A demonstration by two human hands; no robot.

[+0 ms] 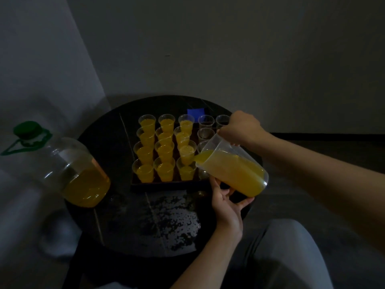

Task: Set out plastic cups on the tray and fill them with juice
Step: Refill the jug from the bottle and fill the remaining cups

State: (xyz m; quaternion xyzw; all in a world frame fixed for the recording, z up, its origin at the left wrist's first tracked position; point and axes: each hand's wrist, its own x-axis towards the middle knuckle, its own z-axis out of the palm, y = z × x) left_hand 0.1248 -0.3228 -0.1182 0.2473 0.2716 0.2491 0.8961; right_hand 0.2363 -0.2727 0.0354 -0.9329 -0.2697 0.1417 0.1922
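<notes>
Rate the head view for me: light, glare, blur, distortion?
Head view: dim, underexposed throughout; only the filled cups and jug read clearly; tray edge nearly merges with the dark table; patchy glare on the table's near side; bottle at the left edge looks soft, stretched by the wide lens.

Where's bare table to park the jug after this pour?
Widest: table in front, between the near edge of the tray and the table's near rim. Narrower strip between bottle and tray. Crowded: tray packed with cups, its right side under the tilted jug.
</notes>
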